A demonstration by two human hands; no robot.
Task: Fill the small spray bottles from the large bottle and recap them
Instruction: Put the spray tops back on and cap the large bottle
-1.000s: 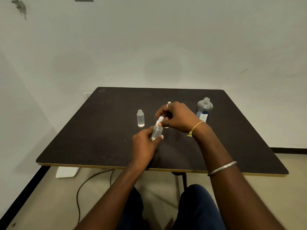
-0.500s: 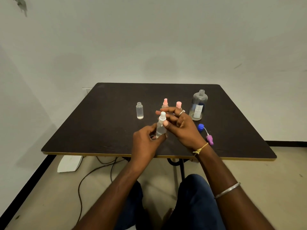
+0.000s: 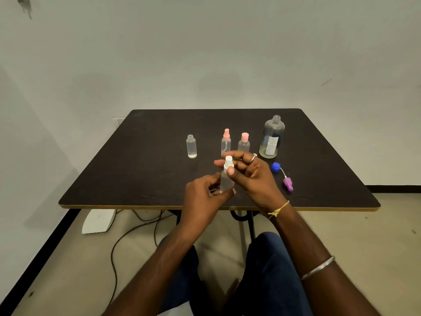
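Note:
My left hand (image 3: 202, 195) grips the body of a small clear bottle (image 3: 226, 182) above the table's near middle. My right hand (image 3: 252, 176) pinches its white spray cap (image 3: 228, 164) between thumb and fingers. Behind them stand an uncapped small bottle (image 3: 191, 146) with a little liquid, a small bottle with a pink spray head (image 3: 226, 141), and a small bottle with a pink cap (image 3: 244, 141). The large clear bottle (image 3: 272, 137) stands uncapped at the back right, with a little liquid at its bottom.
A blue cap (image 3: 275, 167) and a purple spray head with a thin tube (image 3: 288, 184) lie on the dark table (image 3: 136, 169) right of my hands. Below the table are cables (image 3: 127, 236), a white block (image 3: 99, 221) on the floor and my knees.
My right hand has turned on the white cap, from over the top of the bottle to its right side. The view has pulled back and tilted, so the pink-capped bottles now show.

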